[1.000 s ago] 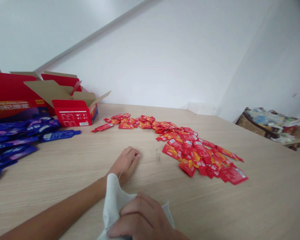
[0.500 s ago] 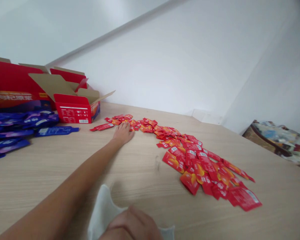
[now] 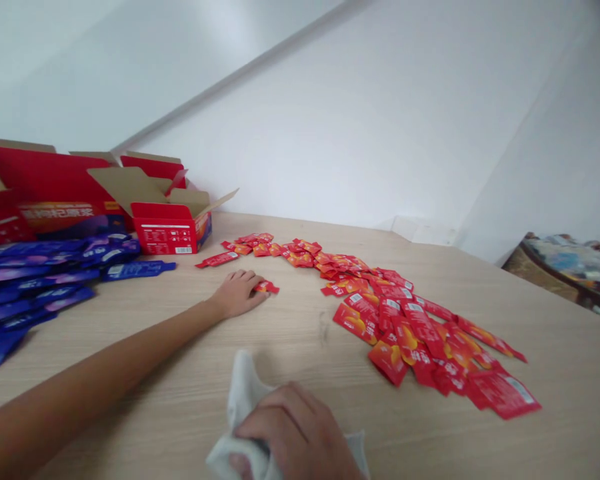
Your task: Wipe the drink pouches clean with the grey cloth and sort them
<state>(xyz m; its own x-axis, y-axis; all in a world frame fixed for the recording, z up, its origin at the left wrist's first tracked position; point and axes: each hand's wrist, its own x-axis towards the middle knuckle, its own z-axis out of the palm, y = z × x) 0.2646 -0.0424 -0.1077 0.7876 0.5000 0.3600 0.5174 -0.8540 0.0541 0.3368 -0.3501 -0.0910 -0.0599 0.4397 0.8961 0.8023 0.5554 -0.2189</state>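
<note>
My left hand lies palm down on the wooden table, its fingertips pressed on a small red sachet. A long heap of red and orange sachets curves across the table to the right of that hand. A lone sachet lies just beyond my left hand. Nearer me, my right hand grips a crumpled white cloth, bunched under and around its fingers.
An open red cardboard box and a larger red carton stand at the far left. Rows of purple sachets lie in front of them. A cluttered patterned seat sits beyond the table's right edge, by white walls.
My left hand has pulled back from the far end of the heap toward me, with one red sachet now at its fingertips. The right hand shifted slightly on the cloth.
</note>
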